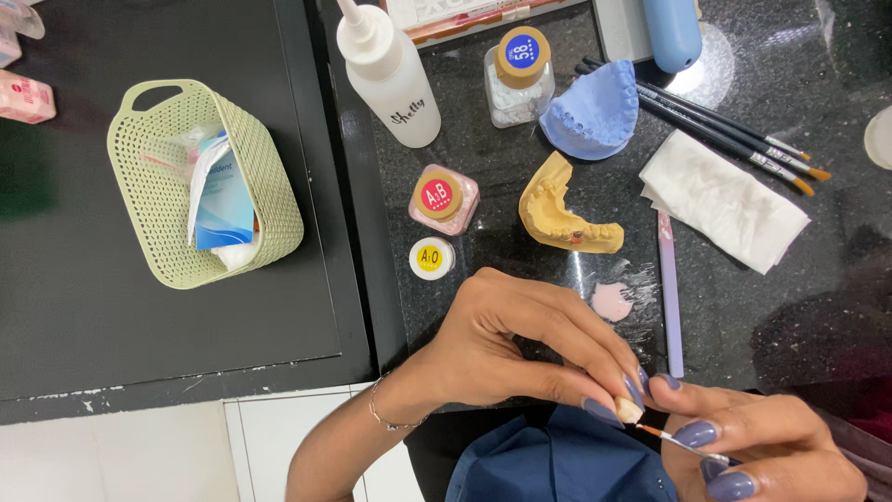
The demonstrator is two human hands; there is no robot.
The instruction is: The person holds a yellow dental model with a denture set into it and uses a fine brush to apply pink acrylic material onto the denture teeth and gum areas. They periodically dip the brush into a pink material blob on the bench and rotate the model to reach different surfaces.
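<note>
My left hand (520,349) pinches a small cream tooth-shaped piece (629,409) between thumb and fingertips, low in the head view. My right hand (762,446) grips a fine brush (683,444) whose orange tip touches that piece. Just beyond my fingers lies a pink paste blob (611,301) on the dark glossy slab (743,307). A yellow dental jaw model (562,218) rests further back, with a blue dental cast (595,112) behind it.
A lilac flat tool (670,297) and a folded white tissue (720,200) lie right of the paste. Several brushes (734,139), small powder jars (444,198), a white squeeze bottle (395,79) and a green basket (200,186) sit behind and left.
</note>
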